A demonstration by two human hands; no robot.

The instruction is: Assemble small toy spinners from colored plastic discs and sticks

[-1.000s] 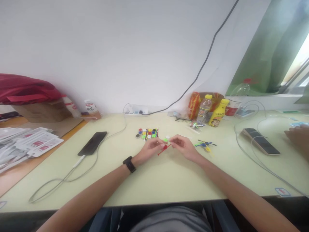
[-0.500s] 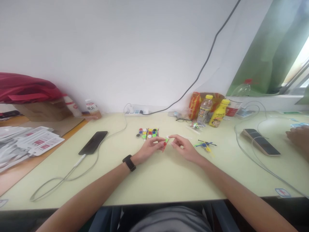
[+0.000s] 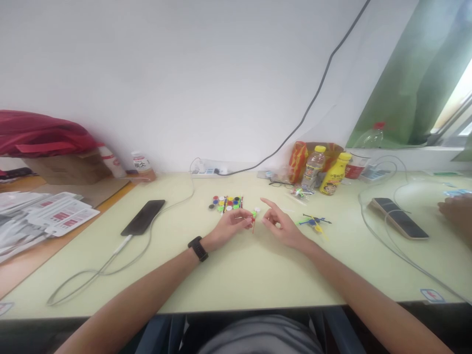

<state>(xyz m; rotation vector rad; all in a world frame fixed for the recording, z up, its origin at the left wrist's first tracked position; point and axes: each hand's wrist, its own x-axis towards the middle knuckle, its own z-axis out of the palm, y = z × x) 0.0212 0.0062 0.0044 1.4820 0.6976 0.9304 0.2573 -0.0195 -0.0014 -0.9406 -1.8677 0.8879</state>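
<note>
My left hand [image 3: 230, 225], with a black watch on its wrist, pinches a small toy piece [image 3: 253, 218]: a red stick with a green and white bit on top, held upright just above the pale table [image 3: 236, 275]. My right hand [image 3: 278, 223] is right beside it, fingers apart and index finger raised, holding nothing. A row of small coloured caps [image 3: 225, 203] lies just beyond my hands. A blue, black and yellow assembled toy [image 3: 313, 221] rests on the table to the right of my right hand.
A black phone [image 3: 143, 217] with a white cable lies at the left, another phone [image 3: 400, 218] at the right. Yellow-capped bottles [image 3: 334, 172] and a power strip [image 3: 206, 170] stand by the wall. Papers [image 3: 47, 216] lie far left. Another person's hand [image 3: 457, 211] is at the right edge.
My right hand has let go of the piece and opened, its index finger lifting. The red stick has swung from lying slanted to upright in my left hand.
</note>
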